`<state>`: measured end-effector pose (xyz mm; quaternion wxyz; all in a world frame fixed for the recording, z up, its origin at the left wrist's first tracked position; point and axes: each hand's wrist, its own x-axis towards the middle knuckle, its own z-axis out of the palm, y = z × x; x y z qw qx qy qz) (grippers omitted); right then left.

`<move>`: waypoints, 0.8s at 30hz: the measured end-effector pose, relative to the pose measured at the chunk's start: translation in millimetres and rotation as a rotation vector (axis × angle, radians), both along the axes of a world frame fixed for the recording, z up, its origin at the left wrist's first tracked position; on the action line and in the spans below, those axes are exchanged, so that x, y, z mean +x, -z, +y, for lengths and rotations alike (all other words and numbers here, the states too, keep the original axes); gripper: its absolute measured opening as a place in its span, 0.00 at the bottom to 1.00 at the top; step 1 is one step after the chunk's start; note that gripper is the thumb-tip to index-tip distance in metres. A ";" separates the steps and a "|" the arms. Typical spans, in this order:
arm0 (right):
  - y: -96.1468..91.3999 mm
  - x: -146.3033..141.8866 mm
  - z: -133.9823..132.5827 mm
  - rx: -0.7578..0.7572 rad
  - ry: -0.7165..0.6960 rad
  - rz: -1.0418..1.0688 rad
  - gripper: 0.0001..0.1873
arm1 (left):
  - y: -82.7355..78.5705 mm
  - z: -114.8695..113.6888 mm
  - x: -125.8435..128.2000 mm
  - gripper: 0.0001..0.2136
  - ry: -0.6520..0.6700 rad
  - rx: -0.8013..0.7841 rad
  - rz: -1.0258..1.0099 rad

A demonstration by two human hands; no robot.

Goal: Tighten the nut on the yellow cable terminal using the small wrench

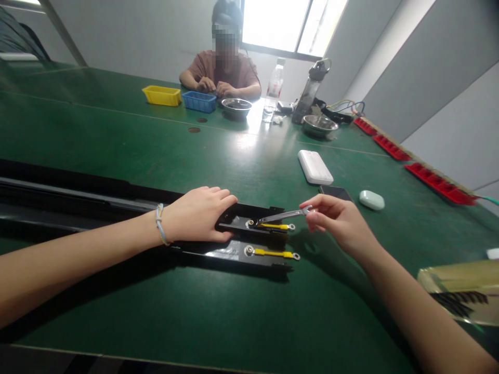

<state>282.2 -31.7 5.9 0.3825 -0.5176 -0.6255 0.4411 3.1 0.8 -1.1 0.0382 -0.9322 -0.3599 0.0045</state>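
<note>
Two long black metal channels (pixel 202 253) lie side by side on the green table. My left hand (pixel 202 213) is closed over the farther one near its right end, fingers on the far side and thumb towards me. Between thumb and fingers, my right hand (pixel 335 218) pinches the open end of a small silver wrench (pixel 283 216). The wrench's other end is down in the far channel, beside a nut (pixel 250 223) and a yellow wire with a ring terminal (pixel 277 226). A second yellow wire (pixel 273 253) is fastened by a nut (pixel 249 250) in the nearer channel.
Beyond my right hand lie a white power bank (pixel 315 167), a dark phone (pixel 335 192) and a pale earbud case (pixel 371 200). Farther back stand yellow (pixel 161 96) and blue bins (pixel 199 102), metal bowls (pixel 320 126) and bottles (pixel 273 91). A person (pixel 222 72) sits opposite.
</note>
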 end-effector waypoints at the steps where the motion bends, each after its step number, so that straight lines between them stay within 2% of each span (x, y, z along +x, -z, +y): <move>1: -2.3 -2.0 -2.1 0.026 -0.001 -0.019 0.11 | 0.0 0.1 0.1 0.24 0.002 0.003 0.000; 7: -3.5 -12.6 -18.1 0.169 -0.049 -0.074 0.12 | -0.4 0.6 0.3 0.24 0.003 0.009 0.005; 11: -2.5 -12.6 -22.9 0.205 -0.072 -0.108 0.11 | -0.6 0.1 0.2 0.24 0.004 0.009 0.004; 18: -3.3 -1.8 -9.3 0.134 0.002 -0.146 0.11 | -0.6 0.4 0.8 0.24 0.001 0.008 0.012; 24: 6.8 3.9 1.9 0.165 0.050 -0.201 0.12 | -0.3 0.8 0.3 0.25 -0.001 0.003 0.013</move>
